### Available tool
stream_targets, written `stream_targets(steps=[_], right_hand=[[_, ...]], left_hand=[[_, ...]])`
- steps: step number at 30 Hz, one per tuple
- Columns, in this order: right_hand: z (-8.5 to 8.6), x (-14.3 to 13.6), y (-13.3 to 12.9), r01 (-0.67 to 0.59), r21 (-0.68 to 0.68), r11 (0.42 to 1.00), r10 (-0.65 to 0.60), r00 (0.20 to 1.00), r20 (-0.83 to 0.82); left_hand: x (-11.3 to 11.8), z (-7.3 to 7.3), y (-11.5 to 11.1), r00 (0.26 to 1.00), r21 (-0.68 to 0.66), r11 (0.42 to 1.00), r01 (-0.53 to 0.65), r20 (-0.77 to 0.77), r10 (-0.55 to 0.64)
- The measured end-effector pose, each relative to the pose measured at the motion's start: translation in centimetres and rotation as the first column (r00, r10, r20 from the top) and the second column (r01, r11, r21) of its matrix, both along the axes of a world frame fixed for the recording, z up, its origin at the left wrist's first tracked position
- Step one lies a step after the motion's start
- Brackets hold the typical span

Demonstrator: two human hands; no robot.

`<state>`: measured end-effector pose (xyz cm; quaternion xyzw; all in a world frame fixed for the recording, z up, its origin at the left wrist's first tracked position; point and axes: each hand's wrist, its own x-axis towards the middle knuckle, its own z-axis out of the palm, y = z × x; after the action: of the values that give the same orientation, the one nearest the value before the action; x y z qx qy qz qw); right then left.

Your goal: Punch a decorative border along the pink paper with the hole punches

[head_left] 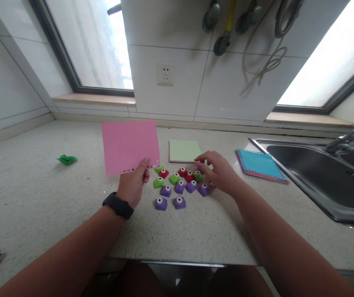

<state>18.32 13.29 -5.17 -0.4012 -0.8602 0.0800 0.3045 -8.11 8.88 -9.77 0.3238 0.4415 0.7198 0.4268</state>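
A pink sheet of paper [130, 144], with a row of small punched shapes along its bottom edge, is pinched at its lower right corner by my left hand [133, 183], thumb on top. My right hand [215, 169] reaches over the right end of a group of small craft punches, its fingers bent around a purple one that they partly hide. Several purple punches [179, 187], green punches [174, 178] and red punches [189, 176] stand on the counter between my hands. Just behind them lies a stack of pale green paper [184, 151].
On the right, a stack of blue and pink punched sheets [260, 164] lies beside a metal sink [334, 185] with a faucet [347, 138]. A crumpled green piece [67, 159] rests on the speckled counter [55, 198] at left. The tiled wall rises behind.
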Motion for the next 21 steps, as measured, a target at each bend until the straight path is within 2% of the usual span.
stream_targets(steps=[3, 6, 9, 12, 15, 19, 21], right_hand=[[0.6, 1.1, 0.6, 0.129, 0.073, 0.989, -0.124, 0.990, -0.071], [0.9, 2.2, 1.2, 0.237, 0.090, 0.967, -0.226, 0.967, -0.116], [1.0, 2.4, 1.2, 0.261, 0.090, 0.961, -0.246, 0.958, -0.149], [0.9, 0.8, -0.1, 0.146, 0.108, 0.983, -0.131, 0.982, -0.134], [0.8, -2.3, -2.6, -0.085, 0.118, 0.989, 0.087, 0.996, -0.015], [0.2, -6.3, -5.5, -0.316, 0.060, 0.947, 0.303, 0.939, 0.163], [-0.2, -7.4, -6.1, -0.360, 0.050, 0.932, 0.339, 0.910, 0.240]], left_hand=[[0.0, 0.1, -0.1, 1.000, 0.002, 1.000, 0.008, 0.026, -0.008], [0.1, 0.3, -0.1, 0.999, 0.005, 1.000, 0.013, 0.035, -0.013], [0.1, 0.4, -0.1, 0.999, 0.007, 1.000, 0.011, 0.038, -0.011], [0.1, 0.2, 0.0, 0.999, 0.001, 1.000, 0.007, 0.037, -0.007], [0.1, 0.0, 0.0, 1.000, -0.014, 1.000, 0.013, 0.011, -0.013], [0.1, -0.3, 0.1, 1.000, -0.006, 1.000, 0.027, -0.014, -0.027], [0.1, -0.3, 0.1, 0.999, -0.004, 1.000, 0.027, -0.031, -0.027]])
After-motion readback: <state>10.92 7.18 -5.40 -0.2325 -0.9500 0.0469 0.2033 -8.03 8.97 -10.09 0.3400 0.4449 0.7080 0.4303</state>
